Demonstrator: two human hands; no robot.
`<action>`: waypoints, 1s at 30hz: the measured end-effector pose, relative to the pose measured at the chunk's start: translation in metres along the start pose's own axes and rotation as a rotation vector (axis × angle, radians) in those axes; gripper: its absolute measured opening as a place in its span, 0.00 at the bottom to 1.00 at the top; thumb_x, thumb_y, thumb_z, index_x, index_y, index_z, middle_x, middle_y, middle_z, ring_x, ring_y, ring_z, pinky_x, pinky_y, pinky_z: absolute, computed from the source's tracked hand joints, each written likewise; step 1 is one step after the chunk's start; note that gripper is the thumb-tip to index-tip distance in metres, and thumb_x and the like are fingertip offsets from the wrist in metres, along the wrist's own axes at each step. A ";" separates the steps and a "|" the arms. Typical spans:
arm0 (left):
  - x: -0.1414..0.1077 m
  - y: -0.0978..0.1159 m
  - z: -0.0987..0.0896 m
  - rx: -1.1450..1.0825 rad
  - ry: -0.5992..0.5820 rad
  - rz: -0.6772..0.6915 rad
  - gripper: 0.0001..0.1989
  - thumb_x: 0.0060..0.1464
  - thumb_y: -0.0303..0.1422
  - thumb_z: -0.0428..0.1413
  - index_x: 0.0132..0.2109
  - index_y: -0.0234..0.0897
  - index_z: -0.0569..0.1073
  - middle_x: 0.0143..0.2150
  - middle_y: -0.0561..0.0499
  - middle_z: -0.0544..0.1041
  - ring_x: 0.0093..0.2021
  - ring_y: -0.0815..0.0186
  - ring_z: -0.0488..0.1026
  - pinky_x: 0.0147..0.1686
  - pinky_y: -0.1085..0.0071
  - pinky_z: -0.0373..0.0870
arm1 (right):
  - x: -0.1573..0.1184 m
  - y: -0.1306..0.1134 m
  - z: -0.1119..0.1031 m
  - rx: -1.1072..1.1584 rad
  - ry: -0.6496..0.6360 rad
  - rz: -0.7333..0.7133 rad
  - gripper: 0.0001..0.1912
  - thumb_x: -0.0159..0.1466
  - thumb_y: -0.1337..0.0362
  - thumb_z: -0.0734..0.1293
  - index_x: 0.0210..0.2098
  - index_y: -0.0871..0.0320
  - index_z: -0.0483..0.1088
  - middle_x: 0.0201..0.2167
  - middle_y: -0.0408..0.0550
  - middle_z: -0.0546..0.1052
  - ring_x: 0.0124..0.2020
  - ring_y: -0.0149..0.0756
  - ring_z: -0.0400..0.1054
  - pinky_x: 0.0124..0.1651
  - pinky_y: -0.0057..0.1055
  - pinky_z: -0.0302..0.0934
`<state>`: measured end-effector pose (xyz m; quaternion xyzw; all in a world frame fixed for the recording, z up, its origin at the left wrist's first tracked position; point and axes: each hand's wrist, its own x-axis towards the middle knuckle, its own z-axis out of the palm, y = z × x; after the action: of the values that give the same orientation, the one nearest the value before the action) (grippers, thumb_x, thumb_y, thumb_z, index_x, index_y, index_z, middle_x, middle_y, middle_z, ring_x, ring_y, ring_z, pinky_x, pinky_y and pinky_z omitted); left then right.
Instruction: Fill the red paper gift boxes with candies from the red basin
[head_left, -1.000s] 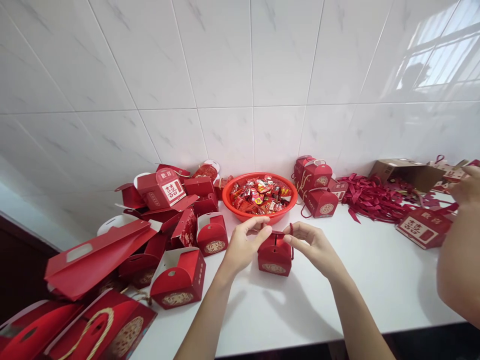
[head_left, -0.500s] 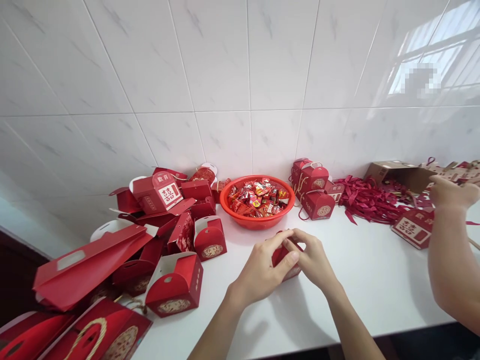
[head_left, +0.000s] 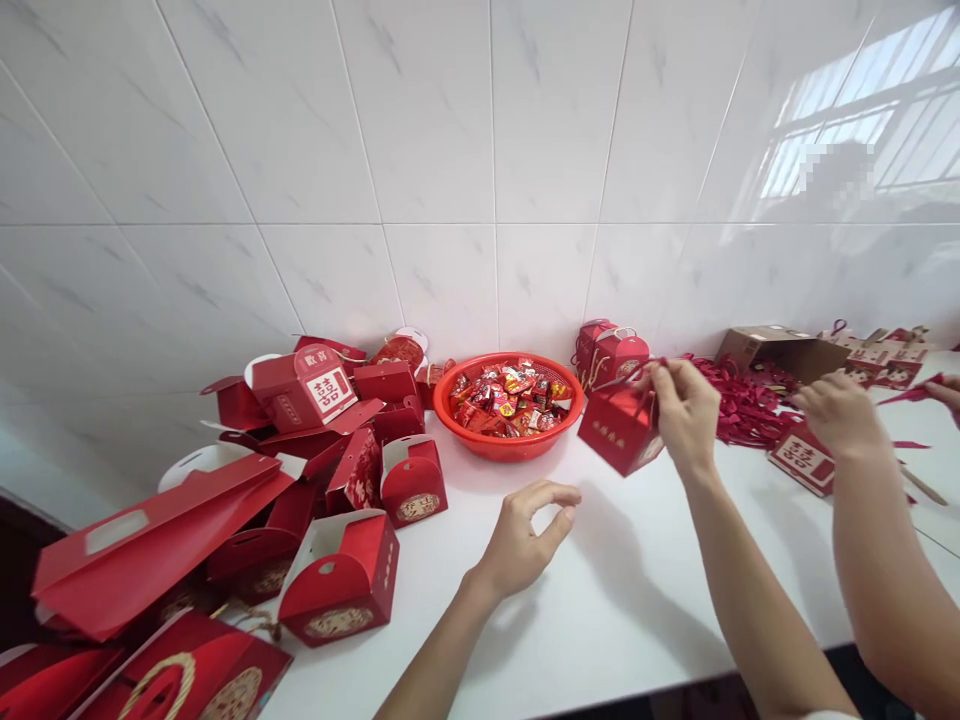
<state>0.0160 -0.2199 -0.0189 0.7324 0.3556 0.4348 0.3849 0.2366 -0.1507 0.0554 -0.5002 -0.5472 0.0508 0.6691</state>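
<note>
From my right hand (head_left: 682, 410) hangs a closed red gift box (head_left: 621, 425), tilted and lifted above the white table. The fingers pinch its dark red cord handle at the top. My left hand (head_left: 529, 535) is over the table with thumb and fingers apart, holding nothing. Between the stacks, just beyond my hands, sits a red plastic basket (head_left: 510, 450) filled with wrapped candies (head_left: 514, 395). Behind the held box, more closed gift boxes (head_left: 619, 350) stand by the wall, partly hidden.
Open red boxes (head_left: 341, 580) and a long flat red box (head_left: 157, 530) are piled on the left. To the right lie crimson ribbons (head_left: 750, 405), a cardboard carton (head_left: 780, 350) and another red box (head_left: 802, 460). A co-worker's arm (head_left: 870, 520) reaches in there.
My right hand has lifted the small box by its cord and carried it to the right, toward the closed boxes. My left hand has let go of it and stays near the middle.
</note>
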 end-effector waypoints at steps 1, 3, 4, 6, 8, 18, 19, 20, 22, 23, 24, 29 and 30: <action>0.000 -0.007 0.004 -0.007 -0.037 -0.027 0.11 0.60 0.36 0.54 0.42 0.38 0.80 0.43 0.47 0.82 0.45 0.61 0.78 0.51 0.64 0.74 | 0.017 0.006 -0.001 -0.015 0.035 -0.029 0.17 0.66 0.50 0.62 0.30 0.56 0.69 0.25 0.46 0.76 0.27 0.36 0.67 0.33 0.32 0.62; 0.000 -0.020 0.013 -0.007 -0.106 -0.081 0.11 0.59 0.33 0.53 0.40 0.38 0.80 0.41 0.48 0.83 0.43 0.62 0.78 0.48 0.66 0.74 | 0.050 0.020 0.000 -0.054 0.067 -0.067 0.18 0.65 0.49 0.61 0.30 0.57 0.69 0.24 0.45 0.75 0.25 0.35 0.65 0.32 0.32 0.61; -0.001 -0.025 0.017 0.003 -0.138 -0.106 0.11 0.58 0.31 0.53 0.39 0.38 0.81 0.40 0.48 0.83 0.42 0.63 0.78 0.46 0.67 0.74 | 0.065 0.028 0.001 -0.071 0.062 -0.076 0.19 0.65 0.48 0.61 0.30 0.57 0.69 0.24 0.45 0.74 0.25 0.34 0.65 0.32 0.32 0.61; -0.003 -0.034 0.024 0.020 -0.207 -0.137 0.12 0.57 0.29 0.52 0.39 0.39 0.82 0.40 0.49 0.83 0.41 0.63 0.78 0.40 0.70 0.74 | 0.089 0.045 0.005 -0.103 0.048 -0.078 0.20 0.64 0.46 0.60 0.30 0.57 0.68 0.23 0.45 0.73 0.24 0.34 0.64 0.32 0.32 0.60; -0.006 -0.038 0.028 0.024 -0.266 -0.131 0.14 0.56 0.27 0.51 0.41 0.39 0.82 0.40 0.48 0.82 0.41 0.64 0.78 0.36 0.72 0.73 | 0.105 0.064 0.010 -0.172 0.046 -0.057 0.21 0.64 0.46 0.59 0.29 0.57 0.67 0.22 0.45 0.72 0.24 0.35 0.62 0.33 0.33 0.60; -0.008 -0.049 0.030 0.064 -0.299 -0.141 0.16 0.53 0.24 0.51 0.41 0.38 0.83 0.40 0.48 0.83 0.39 0.64 0.77 0.41 0.70 0.73 | 0.095 0.121 0.034 -0.470 -0.014 0.045 0.19 0.65 0.50 0.56 0.30 0.56 0.67 0.30 0.56 0.76 0.33 0.45 0.66 0.40 0.39 0.58; -0.008 -0.050 0.030 0.072 -0.305 -0.143 0.17 0.53 0.24 0.51 0.42 0.38 0.83 0.40 0.48 0.83 0.39 0.64 0.77 0.41 0.70 0.73 | 0.094 0.122 0.034 -0.482 -0.028 0.046 0.19 0.65 0.50 0.56 0.30 0.56 0.67 0.31 0.57 0.76 0.34 0.46 0.67 0.41 0.39 0.58; -0.008 -0.051 0.031 0.085 -0.314 -0.141 0.17 0.52 0.24 0.51 0.42 0.38 0.83 0.40 0.48 0.83 0.39 0.64 0.77 0.41 0.70 0.73 | 0.093 0.123 0.035 -0.494 -0.041 0.046 0.19 0.64 0.49 0.56 0.31 0.56 0.68 0.33 0.58 0.77 0.35 0.47 0.67 0.42 0.40 0.59; -0.009 -0.052 0.032 0.118 -0.342 -0.136 0.18 0.51 0.23 0.51 0.43 0.38 0.83 0.40 0.49 0.83 0.39 0.63 0.77 0.42 0.70 0.72 | 0.094 0.122 0.034 -0.515 -0.063 0.046 0.20 0.64 0.49 0.56 0.32 0.57 0.68 0.35 0.60 0.77 0.39 0.49 0.68 0.46 0.44 0.58; -0.010 -0.052 0.032 0.134 -0.354 -0.134 0.18 0.51 0.23 0.51 0.43 0.38 0.83 0.41 0.48 0.83 0.39 0.63 0.77 0.42 0.69 0.72 | 0.094 0.120 0.034 -0.531 -0.071 0.049 0.21 0.64 0.47 0.56 0.34 0.58 0.69 0.37 0.61 0.77 0.41 0.51 0.68 0.48 0.46 0.58; -0.010 -0.052 0.032 0.146 -0.365 -0.134 0.19 0.51 0.22 0.51 0.43 0.39 0.83 0.41 0.48 0.83 0.39 0.63 0.77 0.43 0.69 0.72 | 0.093 0.118 0.033 -0.558 -0.076 0.057 0.22 0.63 0.46 0.57 0.36 0.59 0.70 0.39 0.63 0.77 0.44 0.54 0.67 0.51 0.49 0.56; -0.011 -0.050 0.032 0.158 -0.371 -0.132 0.19 0.51 0.23 0.51 0.44 0.39 0.83 0.41 0.49 0.83 0.39 0.63 0.78 0.44 0.69 0.72 | 0.077 0.104 0.024 -0.708 -0.111 0.143 0.48 0.53 0.36 0.65 0.60 0.65 0.60 0.57 0.73 0.68 0.60 0.66 0.58 0.59 0.58 0.50; -0.011 -0.050 0.032 0.155 -0.368 -0.126 0.19 0.51 0.23 0.51 0.43 0.39 0.83 0.41 0.49 0.83 0.39 0.63 0.78 0.44 0.69 0.72 | 0.071 0.103 0.021 -0.710 -0.125 0.155 0.53 0.51 0.35 0.67 0.63 0.65 0.56 0.61 0.74 0.64 0.62 0.67 0.55 0.60 0.59 0.48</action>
<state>0.0318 -0.2145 -0.0770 0.8034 0.3567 0.2400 0.4120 0.2975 -0.0435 0.0272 -0.7371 -0.5311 -0.0609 0.4133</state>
